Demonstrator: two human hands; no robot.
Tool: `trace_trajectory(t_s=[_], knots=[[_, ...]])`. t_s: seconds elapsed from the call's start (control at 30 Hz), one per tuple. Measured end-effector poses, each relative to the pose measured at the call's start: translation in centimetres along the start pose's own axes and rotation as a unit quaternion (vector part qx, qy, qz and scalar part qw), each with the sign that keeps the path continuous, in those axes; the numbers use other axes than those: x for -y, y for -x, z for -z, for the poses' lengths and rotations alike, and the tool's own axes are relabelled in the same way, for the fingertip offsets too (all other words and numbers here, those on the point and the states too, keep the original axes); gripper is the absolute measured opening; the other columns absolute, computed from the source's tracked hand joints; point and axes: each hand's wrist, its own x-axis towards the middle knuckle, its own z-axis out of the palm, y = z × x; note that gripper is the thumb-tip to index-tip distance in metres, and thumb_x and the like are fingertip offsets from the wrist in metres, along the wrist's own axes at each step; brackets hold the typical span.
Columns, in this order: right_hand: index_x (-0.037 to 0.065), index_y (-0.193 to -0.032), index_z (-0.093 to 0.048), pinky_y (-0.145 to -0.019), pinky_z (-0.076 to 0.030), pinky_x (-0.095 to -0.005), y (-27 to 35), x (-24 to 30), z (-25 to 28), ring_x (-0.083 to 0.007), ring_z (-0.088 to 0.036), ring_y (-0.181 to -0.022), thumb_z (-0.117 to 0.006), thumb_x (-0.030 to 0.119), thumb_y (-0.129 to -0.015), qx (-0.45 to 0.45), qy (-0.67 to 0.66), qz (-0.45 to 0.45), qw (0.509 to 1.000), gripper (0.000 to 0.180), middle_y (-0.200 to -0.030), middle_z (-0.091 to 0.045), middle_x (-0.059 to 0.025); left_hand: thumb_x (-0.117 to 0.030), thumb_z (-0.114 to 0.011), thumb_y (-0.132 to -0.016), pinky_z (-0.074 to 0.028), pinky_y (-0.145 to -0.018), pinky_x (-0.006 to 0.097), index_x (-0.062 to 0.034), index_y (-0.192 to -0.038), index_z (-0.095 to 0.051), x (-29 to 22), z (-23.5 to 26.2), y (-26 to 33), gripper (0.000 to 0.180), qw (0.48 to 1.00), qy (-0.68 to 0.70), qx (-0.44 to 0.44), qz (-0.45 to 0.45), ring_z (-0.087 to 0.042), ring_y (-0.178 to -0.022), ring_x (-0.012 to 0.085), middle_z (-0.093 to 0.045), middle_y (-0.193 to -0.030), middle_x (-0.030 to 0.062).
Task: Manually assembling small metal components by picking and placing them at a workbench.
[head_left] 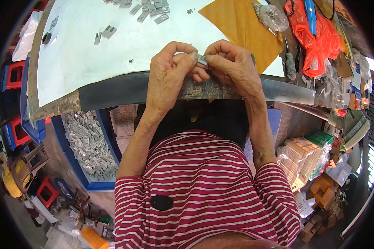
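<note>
Pinching: your left hand point(167, 76), thumb and finger closed on one end of small grey block point(202, 59), above table edge point(124, 88); your right hand point(237, 67), fingertips gripping its other end; brown paper point(243, 33) lies farther right.

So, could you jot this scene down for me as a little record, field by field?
Left hand: pinching one end of a small grey piece
Right hand: fingertips at the other end
White sheet: under loose grey pieces, with a black ring at its left edge
Far right of table: red plastic bag
Below table, left: blue crate holding many grey pieces
</note>
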Motion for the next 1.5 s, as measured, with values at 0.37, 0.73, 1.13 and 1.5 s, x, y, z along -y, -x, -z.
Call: trace_trajectory(t_s=[0.37, 0.73, 1.13, 1.5], knots=[[0.0, -0.078, -0.059, -0.039, -0.027, -0.0163, 0.1, -0.1, 0.1, -0.0026, -0.041, -0.047, -0.059, 0.009, -0.077, 0.022, -0.026, -0.031, 0.999, 0.009, -0.059, -0.05, 0.0014, -0.008, -0.049, -0.087, -0.043, -0.048, 0.019, 0.0022, -0.093, -0.049, 0.1, -0.1, 0.2, 0.012, 0.999, -0.052, -0.003, -0.005, -0.057, -0.053, 0.0109, -0.061, -0.069, 0.0117], [-0.002, -0.082, -0.056, -0.037, -0.025, -0.0155, -0.2, -0.8, -0.2, -0.0028, -0.04, -0.045, -0.057, 0.005, -0.079, 0.033, -0.075, 0.027, 0.996, 0.007, -0.06, -0.05, 0.0005, -0.008, -0.047, -0.087, -0.043, -0.049, 0.018, 0.0019, -0.096, -0.05, 0.0, 0.3, 0.3, 0.013, 1.0, -0.01, 0.011, 0.013, -0.056, -0.053, 0.0095, -0.061, -0.068, 0.0108], [-0.002, -0.078, -0.057, -0.035, -0.026, -0.0169, -0.3, -0.2, 0.2, -0.0033, -0.041, -0.045, -0.058, 0.0, -0.076, 0.058, -0.069, 0.022, 0.996, 0.003, -0.058, -0.05, -0.0018, -0.004, -0.058, -0.081, -0.043, -0.05, 0.022, 0.0003, -0.09, -0.055, -1.9, 1.4, 0.5, 0.011, 0.944, -0.311, 0.07, -0.084, -0.055, -0.055, 0.01, -0.059, -0.063, 0.0057], [-0.005, -0.093, -0.06, -0.045, -0.038, -0.0168, -0.8, -0.2, -0.9, -0.0064, -0.049, -0.052, -0.055, 0.007, -0.084, 0.057, -0.089, 0.029, 0.994, 0.016, -0.069, -0.057, -0.006, -0.005, -0.063, -0.078, -0.044, -0.058, 0.021, -0.0008, -0.094, -0.06, -3.1, 3.5, 0.5, 0.017, 0.9, -0.416, 0.042, -0.126, -0.056, -0.063, 0.0084, -0.063, -0.072, 0.0054]])
